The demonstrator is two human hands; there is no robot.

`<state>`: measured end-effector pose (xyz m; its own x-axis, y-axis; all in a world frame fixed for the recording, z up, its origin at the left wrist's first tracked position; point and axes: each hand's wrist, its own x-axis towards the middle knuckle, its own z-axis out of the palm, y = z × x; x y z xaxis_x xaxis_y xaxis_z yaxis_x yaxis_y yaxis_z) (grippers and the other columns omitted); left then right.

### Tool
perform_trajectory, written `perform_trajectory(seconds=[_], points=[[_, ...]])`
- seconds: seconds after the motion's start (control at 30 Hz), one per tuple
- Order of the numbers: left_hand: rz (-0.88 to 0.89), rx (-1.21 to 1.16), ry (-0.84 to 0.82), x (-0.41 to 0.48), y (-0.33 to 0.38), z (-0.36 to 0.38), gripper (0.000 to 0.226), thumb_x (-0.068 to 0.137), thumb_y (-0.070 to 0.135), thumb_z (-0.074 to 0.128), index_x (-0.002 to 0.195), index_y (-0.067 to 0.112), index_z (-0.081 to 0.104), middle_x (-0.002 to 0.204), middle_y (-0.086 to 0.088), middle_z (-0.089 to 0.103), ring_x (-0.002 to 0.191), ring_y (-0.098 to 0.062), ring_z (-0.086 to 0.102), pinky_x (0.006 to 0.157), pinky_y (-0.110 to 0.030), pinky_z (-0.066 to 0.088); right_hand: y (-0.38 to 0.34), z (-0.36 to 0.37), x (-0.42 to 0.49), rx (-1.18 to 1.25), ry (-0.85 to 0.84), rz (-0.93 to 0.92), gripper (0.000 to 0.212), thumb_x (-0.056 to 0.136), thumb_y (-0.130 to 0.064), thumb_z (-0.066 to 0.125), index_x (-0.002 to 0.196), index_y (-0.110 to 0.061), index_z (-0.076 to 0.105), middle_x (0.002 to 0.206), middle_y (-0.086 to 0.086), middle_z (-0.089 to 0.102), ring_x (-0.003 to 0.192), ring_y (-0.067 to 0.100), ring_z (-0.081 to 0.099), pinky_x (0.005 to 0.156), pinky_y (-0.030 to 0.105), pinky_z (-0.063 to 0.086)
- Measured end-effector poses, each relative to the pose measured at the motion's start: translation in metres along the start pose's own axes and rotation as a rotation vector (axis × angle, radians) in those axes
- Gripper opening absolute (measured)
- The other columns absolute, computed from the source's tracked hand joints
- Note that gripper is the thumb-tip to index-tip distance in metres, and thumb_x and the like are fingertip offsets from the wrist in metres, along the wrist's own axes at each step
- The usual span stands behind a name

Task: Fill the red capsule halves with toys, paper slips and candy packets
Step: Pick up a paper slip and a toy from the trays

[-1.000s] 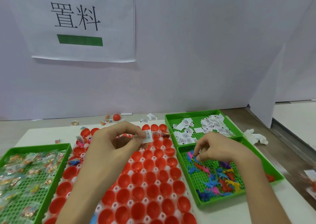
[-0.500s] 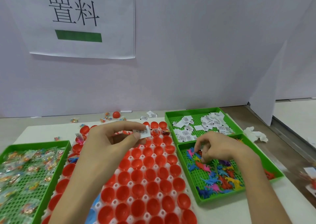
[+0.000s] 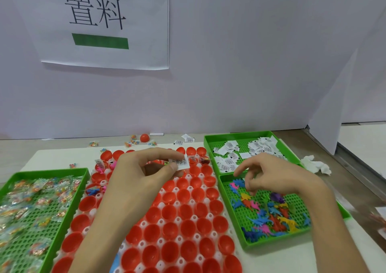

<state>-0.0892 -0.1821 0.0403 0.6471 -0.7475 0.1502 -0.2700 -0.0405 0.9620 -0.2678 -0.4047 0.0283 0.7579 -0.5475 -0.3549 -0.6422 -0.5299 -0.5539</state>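
Observation:
Rows of red capsule halves [image 3: 188, 210] sit open in a white holder in the middle of the table. A few in the far rows hold slips, toys and candy [image 3: 193, 160]. My left hand [image 3: 135, 181] hovers over the far rows and pinches a white paper slip [image 3: 181, 164] between thumb and index finger. My right hand [image 3: 277, 178] hangs over the green toy tray [image 3: 224, 199], just above the small colourful dinosaur toys [image 3: 267, 216]. Its fingertips are curled together, and whether they hold a toy is hidden.
A green tray of paper slips [image 3: 261, 147] stands behind the toy tray. A green tray of candy packets [image 3: 31, 206] lies at the left. A loose red half [image 3: 144, 137], stray packets and slips lie near the wall. Crumpled white tissue [image 3: 315, 165] lies at the right.
My right hand has lifted slightly from among the toys in the tray. My left hand keeps the slip pinched over the far capsule rows, barely shifting.

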Motion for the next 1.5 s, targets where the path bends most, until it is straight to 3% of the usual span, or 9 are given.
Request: perform_trajectory(seconds=[0.1, 0.23, 0.4, 0.6, 0.77, 0.93, 1.03, 1.17, 1.5], points=[[-0.002, 0.032, -0.006, 0.000, -0.001, 0.003, 0.028, 0.089, 0.009, 0.072, 0.082, 0.035, 0.079, 0.074, 0.009, 0.077, 0.076, -0.003, 0.075, 0.075, -0.025, 0.052, -0.009, -0.002, -0.009, 0.067, 0.069, -0.102, 0.034, 0.091, -0.005, 0.063, 0.109, -0.034, 0.068, 0.081, -0.001, 0.075, 0.078, 0.021, 0.074, 0.080, 0.046, 0.058], [-0.012, 0.052, -0.027, 0.000, -0.002, 0.005, 0.029, 0.090, 0.011, 0.071, 0.083, 0.037, 0.079, 0.076, 0.011, 0.077, 0.076, -0.008, 0.075, 0.080, -0.034, 0.058, -0.031, -0.004, -0.025, 0.291, 0.086, -0.302, 0.044, 0.092, -0.002, 0.066, 0.118, -0.036, 0.065, 0.084, -0.001, 0.071, 0.074, 0.018, 0.073, 0.072, 0.031, 0.056], [0.027, 0.090, -0.056, -0.001, -0.002, 0.007, 0.026, 0.088, 0.006, 0.072, 0.084, 0.030, 0.080, 0.081, 0.017, 0.077, 0.073, -0.002, 0.074, 0.070, -0.009, 0.052, -0.060, 0.006, -0.031, 0.425, 0.004, -0.461, 0.057, 0.088, 0.004, 0.069, 0.128, -0.034, 0.051, 0.085, 0.007, 0.071, 0.066, 0.016, 0.067, 0.067, 0.023, 0.051], [0.073, 0.140, -0.119, -0.002, 0.002, 0.005, 0.025, 0.090, 0.012, 0.070, 0.084, 0.035, 0.080, 0.085, 0.020, 0.076, 0.077, -0.004, 0.074, 0.076, -0.022, 0.057, -0.069, 0.015, -0.028, 0.442, -0.021, -0.478, 0.064, 0.087, 0.002, 0.072, 0.128, -0.039, 0.046, 0.084, 0.010, 0.071, 0.064, 0.019, 0.064, 0.066, 0.026, 0.052], [0.112, 0.157, -0.169, -0.003, 0.003, 0.007, 0.028, 0.093, 0.011, 0.065, 0.086, 0.034, 0.079, 0.083, 0.021, 0.076, 0.073, -0.006, 0.075, 0.069, -0.014, 0.056, -0.069, 0.016, -0.026, 0.419, -0.027, -0.474, 0.065, 0.086, -0.005, 0.073, 0.129, -0.043, 0.044, 0.086, 0.010, 0.072, 0.065, 0.018, 0.065, 0.066, 0.024, 0.052], [0.107, 0.119, -0.215, -0.006, 0.005, 0.010, 0.022, 0.079, 0.053, 0.065, 0.083, 0.037, 0.079, 0.075, 0.013, 0.076, 0.071, -0.005, 0.074, 0.074, -0.029, 0.060, -0.069, 0.016, -0.027, 0.404, -0.035, -0.475, 0.067, 0.086, -0.007, 0.075, 0.131, -0.043, 0.042, 0.087, 0.011, 0.073, 0.065, 0.022, 0.067, 0.066, 0.025, 0.053], [0.151, 0.139, -0.198, -0.005, 0.004, 0.011, 0.005, 0.082, 0.031, 0.077, 0.081, 0.036, 0.079, 0.072, 0.013, 0.075, 0.069, -0.005, 0.073, 0.071, -0.025, 0.059, -0.071, 0.019, -0.025, 0.400, -0.010, -0.481, 0.066, 0.085, -0.006, 0.075, 0.130, -0.042, 0.044, 0.086, 0.010, 0.073, 0.066, 0.024, 0.068, 0.067, 0.030, 0.056], [0.171, 0.099, -0.082, -0.004, 0.003, 0.012, 0.017, 0.082, 0.014, 0.077, 0.082, 0.031, 0.080, 0.070, 0.014, 0.075, 0.067, 0.000, 0.072, 0.064, -0.008, 0.051, -0.074, 0.021, -0.022, 0.400, 0.136, -0.508, 0.050, 0.085, -0.011, 0.077, 0.123, -0.036, 0.056, 0.087, 0.002, 0.070, 0.070, 0.019, 0.067, 0.073, 0.032, 0.057], [0.251, -0.123, 0.087, -0.004, 0.005, 0.018, 0.017, 0.083, 0.009, 0.075, 0.093, 0.024, 0.076, 0.080, 0.007, 0.077, 0.071, -0.010, 0.075, 0.066, -0.015, 0.056, -0.082, 0.029, -0.019, 0.486, 0.268, -0.612, 0.016, 0.084, -0.019, 0.079, 0.098, -0.026, 0.074, 0.089, 0.002, 0.074, 0.083, 0.020, 0.074, 0.079, 0.040, 0.061]])
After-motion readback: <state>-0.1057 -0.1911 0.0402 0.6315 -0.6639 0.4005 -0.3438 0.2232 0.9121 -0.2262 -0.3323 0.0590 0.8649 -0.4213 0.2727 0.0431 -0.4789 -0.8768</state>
